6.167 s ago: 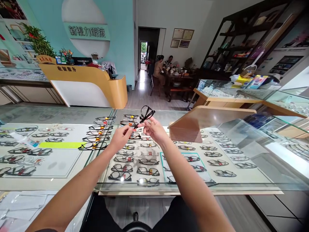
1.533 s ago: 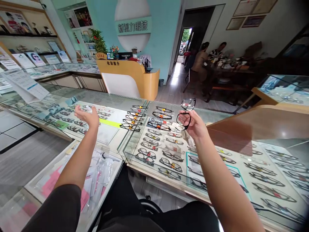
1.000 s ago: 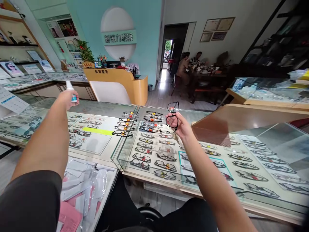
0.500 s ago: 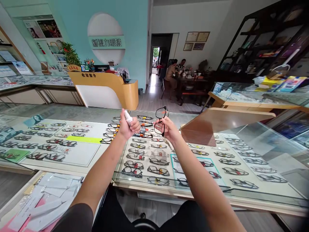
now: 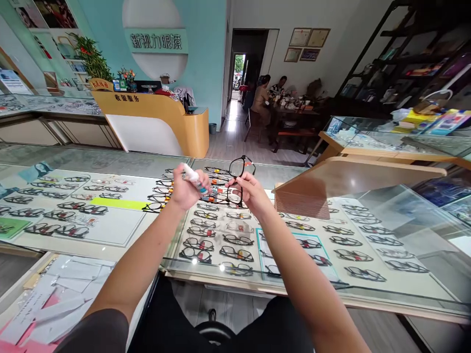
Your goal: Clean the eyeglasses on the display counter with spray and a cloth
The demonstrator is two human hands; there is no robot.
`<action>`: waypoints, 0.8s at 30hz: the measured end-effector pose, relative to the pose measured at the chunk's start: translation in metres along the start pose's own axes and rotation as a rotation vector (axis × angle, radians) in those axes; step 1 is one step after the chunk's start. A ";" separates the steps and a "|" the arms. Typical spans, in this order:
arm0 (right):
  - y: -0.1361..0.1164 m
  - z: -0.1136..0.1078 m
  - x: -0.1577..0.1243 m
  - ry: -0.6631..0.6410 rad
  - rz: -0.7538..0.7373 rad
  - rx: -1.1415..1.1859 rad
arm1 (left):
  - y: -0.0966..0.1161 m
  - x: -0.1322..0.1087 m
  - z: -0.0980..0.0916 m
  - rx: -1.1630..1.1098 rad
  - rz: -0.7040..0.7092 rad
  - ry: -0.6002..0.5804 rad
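Observation:
My left hand [image 5: 187, 190] is closed round a small white spray bottle [image 5: 192, 174], which tilts with its white top up and left and a bluish lower part showing by the fingers. My right hand [image 5: 252, 193] pinches a pair of black-framed eyeglasses [image 5: 236, 169] near the bridge. The frame stands on end, one lens above the fingers and one below. Both hands are above the glass counter, a short gap apart. Beneath them, several dark eyeglasses [image 5: 217, 180] with coloured tags lie in rows.
The glass display counter [image 5: 176, 280] holds rows of eyeglasses. A wooden board [image 5: 353, 171] slopes up at right. At lower left an open drawer [image 5: 69, 294] holds papers. Beyond stand a yellow reception desk [image 5: 196, 135] and two people at a dark table [image 5: 294, 115].
The view has tipped downward slightly and shifted right. The spray bottle has turned in my left hand, showing more of its side. The eyeglasses have turned to face the bottle more squarely.

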State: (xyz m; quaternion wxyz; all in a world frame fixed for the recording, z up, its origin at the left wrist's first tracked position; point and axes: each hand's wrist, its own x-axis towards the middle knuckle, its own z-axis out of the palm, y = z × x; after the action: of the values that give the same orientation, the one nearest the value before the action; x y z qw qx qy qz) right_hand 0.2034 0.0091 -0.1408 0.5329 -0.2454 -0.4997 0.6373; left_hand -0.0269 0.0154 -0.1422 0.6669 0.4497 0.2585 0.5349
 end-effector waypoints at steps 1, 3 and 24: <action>0.000 0.000 0.000 -0.002 0.001 -0.003 | -0.002 -0.001 0.001 -0.039 -0.021 -0.013; 0.002 0.001 0.001 -0.007 0.004 -0.014 | -0.008 -0.002 0.002 -0.035 -0.154 -0.070; 0.012 0.001 0.003 -0.013 0.062 -0.061 | -0.012 0.000 -0.003 0.075 -0.180 -0.204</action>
State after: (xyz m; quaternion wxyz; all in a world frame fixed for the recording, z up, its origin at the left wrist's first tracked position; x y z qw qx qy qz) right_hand 0.1961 0.0118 -0.1507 0.5017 -0.2730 -0.5145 0.6396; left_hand -0.0238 0.0163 -0.1542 0.7179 0.5012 0.2486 0.4143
